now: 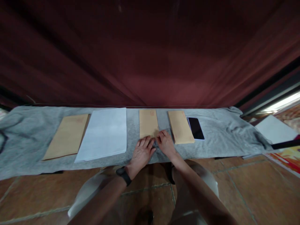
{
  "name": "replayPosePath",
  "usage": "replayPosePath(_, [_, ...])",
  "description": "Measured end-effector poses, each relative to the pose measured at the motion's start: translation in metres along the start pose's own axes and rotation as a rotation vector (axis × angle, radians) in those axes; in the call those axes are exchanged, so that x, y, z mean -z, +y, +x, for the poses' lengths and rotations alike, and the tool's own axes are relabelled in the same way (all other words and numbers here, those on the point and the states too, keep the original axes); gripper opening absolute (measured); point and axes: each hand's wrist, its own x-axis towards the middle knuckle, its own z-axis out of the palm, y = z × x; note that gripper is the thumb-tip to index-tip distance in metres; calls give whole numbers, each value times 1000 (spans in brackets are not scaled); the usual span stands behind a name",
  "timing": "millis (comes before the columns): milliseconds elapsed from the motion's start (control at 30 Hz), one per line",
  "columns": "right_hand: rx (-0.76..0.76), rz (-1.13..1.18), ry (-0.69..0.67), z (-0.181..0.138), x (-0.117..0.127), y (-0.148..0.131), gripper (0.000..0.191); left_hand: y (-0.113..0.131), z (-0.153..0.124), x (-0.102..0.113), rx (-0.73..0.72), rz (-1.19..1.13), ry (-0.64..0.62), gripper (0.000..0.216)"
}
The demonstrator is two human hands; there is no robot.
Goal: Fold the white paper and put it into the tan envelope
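A small brown paper envelope (148, 122) lies flat in front of me, its near end under my fingers. My left hand (142, 152) rests palm down at that near edge, fingers stretched out and slightly apart. At the envelope's near right corner, my right hand (166, 143) has its fingers bent and drawn together on the paper; the exact grip of the fingertips is hidden. To the right lies a thick stack of brown envelopes (181, 127). A pile of white paper sheets (103, 134) and a stack of larger brown envelopes (67, 136) lie to the left.
A grey cloth (217, 131) covers the long narrow surface. Beside the right-hand stack lies a phone (196, 128) with a dark screen. A dark red curtain (150, 62) hangs behind. Tiled floor (234, 187) shows below, and a white sheet (273, 131) is at the far right.
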Motion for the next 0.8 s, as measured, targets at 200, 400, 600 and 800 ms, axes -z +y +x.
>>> replayPosePath(200, [-17, -38, -28, 2, 0, 0, 14, 1, 0, -2, 11, -19, -2, 43])
replayPosePath(400, [-29, -24, -49, 0, 0, -1, 15, -1, -3, -6, -43, -66, 29, 50])
replayPosePath(600, [-42, -18, -23, -1, 0, -1, 20, -3, -5, -8, -61, -96, 32, 55])
replayPosePath(800, [59, 81, -31, -15, 2, -17, 36, -5, -5, -11, -67, -105, 9, 58])
